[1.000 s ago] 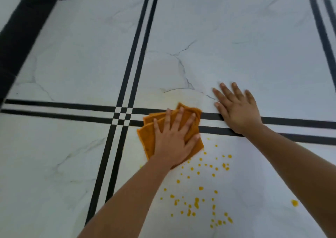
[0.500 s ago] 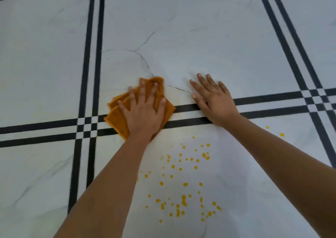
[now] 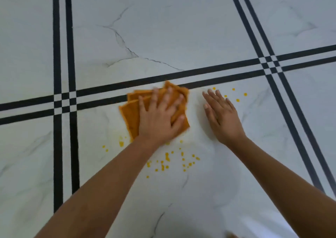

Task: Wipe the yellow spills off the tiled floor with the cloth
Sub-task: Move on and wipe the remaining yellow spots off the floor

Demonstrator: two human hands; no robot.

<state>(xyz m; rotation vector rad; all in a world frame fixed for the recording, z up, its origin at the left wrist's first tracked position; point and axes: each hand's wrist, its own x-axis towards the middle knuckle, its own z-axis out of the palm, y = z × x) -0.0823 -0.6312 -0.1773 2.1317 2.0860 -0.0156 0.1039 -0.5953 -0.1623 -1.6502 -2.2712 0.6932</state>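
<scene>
Yellow drops (image 3: 168, 162) scatter nearest on the white tiled floor (image 3: 181, 28), just below the wrist, with a few more off to the left of the forearm. Above them the left hand (image 3: 161, 118) lies flat with fingers spread and pressing, not clenched, on the folded orange cloth (image 3: 130, 114), whose top corner touches the lower black stripe (image 3: 101, 102). Just beside it, apart from the cloth, the right hand (image 3: 221, 115) rests palm down on bare tile, fingers loose and holding nothing, and beyond its fingertips a few more yellow spots (image 3: 236, 96) sit below the paired stripes.
</scene>
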